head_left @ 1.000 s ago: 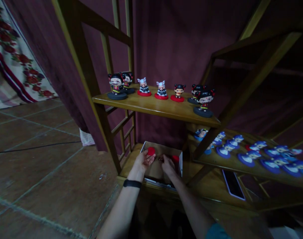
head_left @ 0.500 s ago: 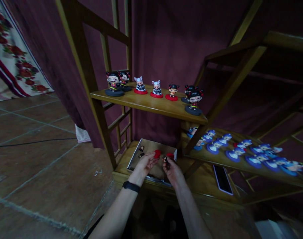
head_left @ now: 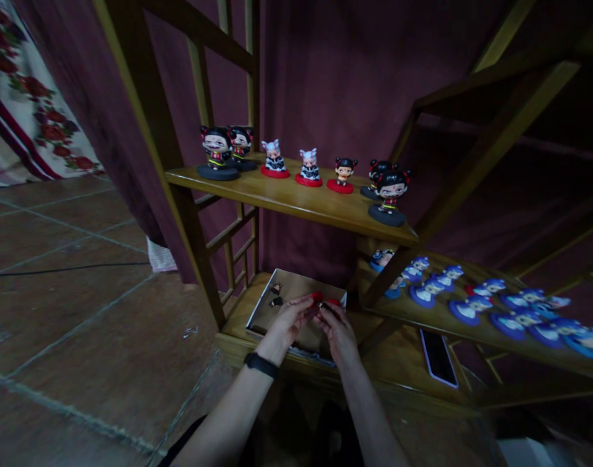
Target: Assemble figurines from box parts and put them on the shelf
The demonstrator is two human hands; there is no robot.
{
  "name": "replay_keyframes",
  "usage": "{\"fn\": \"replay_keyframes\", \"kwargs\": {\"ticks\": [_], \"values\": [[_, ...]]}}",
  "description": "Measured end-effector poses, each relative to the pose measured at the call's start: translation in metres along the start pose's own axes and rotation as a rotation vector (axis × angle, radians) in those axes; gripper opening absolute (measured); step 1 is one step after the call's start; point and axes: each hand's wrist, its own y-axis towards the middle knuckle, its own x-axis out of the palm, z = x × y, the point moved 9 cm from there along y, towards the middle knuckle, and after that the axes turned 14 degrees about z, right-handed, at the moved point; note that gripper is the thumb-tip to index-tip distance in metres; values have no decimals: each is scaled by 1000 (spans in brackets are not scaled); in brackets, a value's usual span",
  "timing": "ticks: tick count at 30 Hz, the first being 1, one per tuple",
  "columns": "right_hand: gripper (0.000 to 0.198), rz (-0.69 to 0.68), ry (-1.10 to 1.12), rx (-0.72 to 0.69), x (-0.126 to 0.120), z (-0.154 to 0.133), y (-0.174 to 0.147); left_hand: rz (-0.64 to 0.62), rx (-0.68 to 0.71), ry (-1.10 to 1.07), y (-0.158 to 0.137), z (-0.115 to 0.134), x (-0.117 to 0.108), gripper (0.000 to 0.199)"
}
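Over a shallow cardboard box (head_left: 306, 283) on the low shelf, my two hands meet. My left hand (head_left: 289, 319) is closed on a round red base (head_left: 316, 296). In the fingers of my right hand (head_left: 339, 329) is a small dark-haired figurine (head_left: 322, 306), held against the red base; the fingers partly hide both. Another red piece (head_left: 333, 302) shows just behind my right fingers, partly covered. Two more small dark figurines, one upper (head_left: 276, 288) and one lower (head_left: 276, 301), lie in the left part of the box.
On the shelf above (head_left: 287, 193) stand several finished-looking figurines on red or dark bases. Blue-based figurines (head_left: 425, 292) fill the shelf at right. A phone (head_left: 438, 357) lies at lower right. A slanted wooden post (head_left: 391, 272) rises right of the box.
My hands have come together, bringing the small figurine in my right hand up to the red base in my left. The view has shifted slightly.
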Motion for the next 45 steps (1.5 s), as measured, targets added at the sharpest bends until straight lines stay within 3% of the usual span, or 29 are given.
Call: {"fn": "replay_keyframes", "kwargs": {"ticks": [7, 13, 20, 23, 27, 31, 36, 45], "values": [[23, 39, 6, 19, -2, -2, 2, -2, 60, 83, -4, 5, 5, 29], [31, 74, -116, -90, -2, -9, 0, -25, 81, 80, -4, 6, 11, 33], [28, 86, -386, -303, 0, -19, 4, -9, 121, 99, 1, 6, 10, 31], [29, 81, -546, -470, 4, -32, -3, 6, 141, 152, 1, 6, 10, 25], [30, 74, -784, -703, 15, -49, -17, 39, 248, 280, 0, 12, 9, 13], [30, 55, -895, -835, 21, -54, -20, 38, 336, 390, -1, 16, 10, 9], [31, -7, -925, -842, 23, -48, -15, 81, 387, 451, 0, 22, 6, 11], [28, -105, -933, -816, 26, -47, -14, 25, 430, 489, 0, 30, 5, 12]]}}
